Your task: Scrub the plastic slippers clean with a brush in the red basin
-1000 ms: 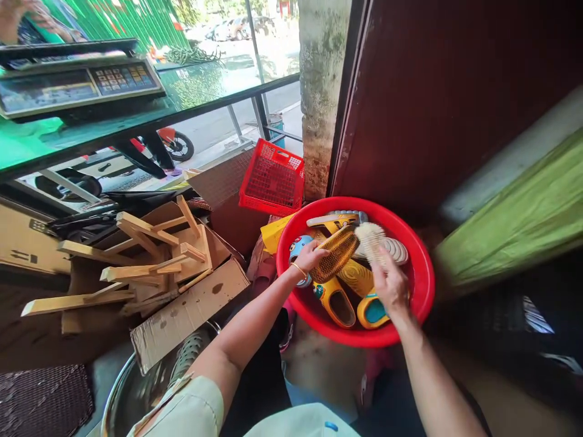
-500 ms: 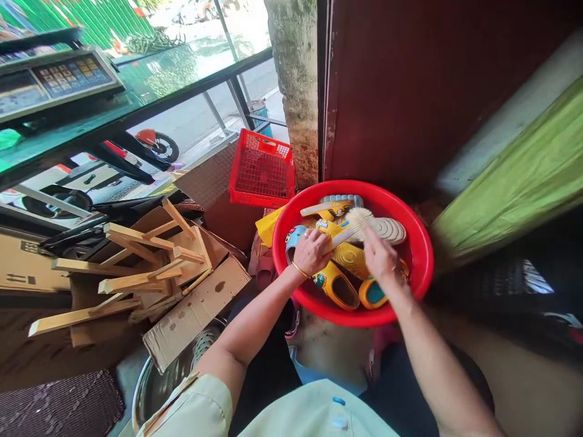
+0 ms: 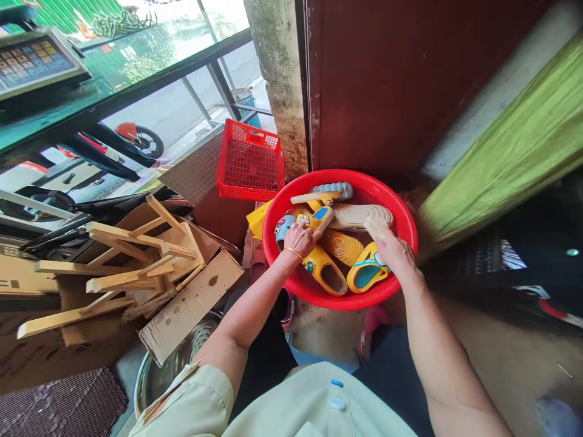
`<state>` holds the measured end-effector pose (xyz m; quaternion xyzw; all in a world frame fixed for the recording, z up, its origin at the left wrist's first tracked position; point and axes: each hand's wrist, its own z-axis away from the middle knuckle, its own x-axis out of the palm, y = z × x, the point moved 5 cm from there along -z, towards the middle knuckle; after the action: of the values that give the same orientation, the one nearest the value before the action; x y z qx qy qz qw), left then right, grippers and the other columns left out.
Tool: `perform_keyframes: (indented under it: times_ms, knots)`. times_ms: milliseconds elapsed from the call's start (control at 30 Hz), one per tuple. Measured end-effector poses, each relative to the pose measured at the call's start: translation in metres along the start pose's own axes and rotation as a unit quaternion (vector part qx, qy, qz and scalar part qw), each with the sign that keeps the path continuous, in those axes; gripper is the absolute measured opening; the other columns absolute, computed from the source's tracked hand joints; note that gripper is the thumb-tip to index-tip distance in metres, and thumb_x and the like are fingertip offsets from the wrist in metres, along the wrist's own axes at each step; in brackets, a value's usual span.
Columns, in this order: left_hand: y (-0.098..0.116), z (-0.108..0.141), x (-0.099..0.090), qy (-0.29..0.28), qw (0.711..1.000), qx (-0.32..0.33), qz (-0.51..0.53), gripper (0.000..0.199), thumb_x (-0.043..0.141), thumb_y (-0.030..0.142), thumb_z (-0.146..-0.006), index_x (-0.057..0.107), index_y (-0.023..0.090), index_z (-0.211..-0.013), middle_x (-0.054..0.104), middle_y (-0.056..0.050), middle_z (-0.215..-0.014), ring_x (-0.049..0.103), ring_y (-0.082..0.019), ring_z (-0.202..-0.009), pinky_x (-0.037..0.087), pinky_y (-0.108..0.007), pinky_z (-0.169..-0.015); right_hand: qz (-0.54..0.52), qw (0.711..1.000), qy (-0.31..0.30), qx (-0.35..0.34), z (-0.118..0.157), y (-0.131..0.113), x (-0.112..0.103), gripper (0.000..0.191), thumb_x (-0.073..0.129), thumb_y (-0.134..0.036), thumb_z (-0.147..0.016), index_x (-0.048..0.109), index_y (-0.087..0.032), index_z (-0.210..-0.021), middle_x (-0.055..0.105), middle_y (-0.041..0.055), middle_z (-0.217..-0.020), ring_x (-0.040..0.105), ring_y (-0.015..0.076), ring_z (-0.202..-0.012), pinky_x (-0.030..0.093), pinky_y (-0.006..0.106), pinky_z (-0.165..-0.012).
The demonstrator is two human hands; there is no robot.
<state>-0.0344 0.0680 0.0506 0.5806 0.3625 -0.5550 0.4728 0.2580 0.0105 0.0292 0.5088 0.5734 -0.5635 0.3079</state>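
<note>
My left hand [image 3: 300, 239] is closed on a yellow clog [image 3: 322, 217] with a blue inside, tilted over the left half of a red basin [image 3: 339, 302]. In my right hand [image 3: 399, 255] is a pale-bristled scrub brush [image 3: 376, 229], apart from that clog and over the basin's right side; its handle is hidden by the fingers. Around my hands lie several other clogs. A yellow clog [image 3: 325, 270] and a yellow-and-teal clog [image 3: 368, 268] are at the near side. Behind them a cream sole [image 3: 359, 215] faces up, and a light-blue clog [image 3: 283, 229] rests at the left.
A red plastic crate [image 3: 251, 161] stands behind the basin to the left. Wooden stool legs [image 3: 132, 267] and a cardboard box [image 3: 194, 303] are piled at left. A dark red panel [image 3: 387, 85] rises behind, and a green cloth [image 3: 505, 145] hangs at right.
The brush has moved right, away from the held clog, in my right hand. That clog has turned from its pale sole to show its yellow upper and blue inside. The view has shifted slightly.
</note>
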Motion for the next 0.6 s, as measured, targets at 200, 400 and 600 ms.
perform_keyframes:
  times_ms: [200, 400, 600]
  knots:
    - [0.012, -0.011, 0.029, -0.127, 0.992, -0.001, -0.025, 0.032, 0.05, 0.03, -0.099, 0.078, 0.015, -0.104, 0.07, -0.02, -0.118, 0.062, -0.036, -0.121, 0.052, -0.042, -0.092, -0.011, 0.997, -0.077, -0.003, 0.005, 0.005, 0.003, 0.048, 0.052, -0.04, -0.096, 0.065, -0.036, -0.142, 0.079, 0.0033, -0.08, 0.073, 0.0256, -0.069, 0.057, 0.04, -0.074]
    - [0.014, -0.012, 0.057, -0.161, 0.987, 0.015, -0.024, 0.03, 0.052, 0.031, -0.099, 0.077, 0.018, -0.109, 0.071, -0.018, -0.124, 0.065, -0.032, -0.121, 0.05, -0.041, -0.099, -0.053, 0.997, -0.038, 0.049, 0.008, 0.026, -0.013, 0.051, 0.055, -0.045, -0.094, 0.068, -0.027, -0.14, 0.079, 0.0096, -0.084, 0.074, 0.0303, -0.075, 0.057, 0.046, -0.079]
    - [0.02, -0.015, 0.077, -0.194, 0.98, 0.049, -0.01, 0.024, 0.055, 0.019, -0.094, 0.077, 0.01, -0.101, 0.075, -0.025, -0.106, 0.068, -0.035, -0.114, 0.048, -0.047, -0.101, -0.021, 0.998, -0.06, 0.028, 0.009, 0.023, -0.023, 0.052, 0.05, -0.046, -0.098, 0.065, -0.024, -0.142, 0.08, 0.0117, -0.091, 0.074, 0.0308, -0.077, 0.058, 0.044, -0.076]
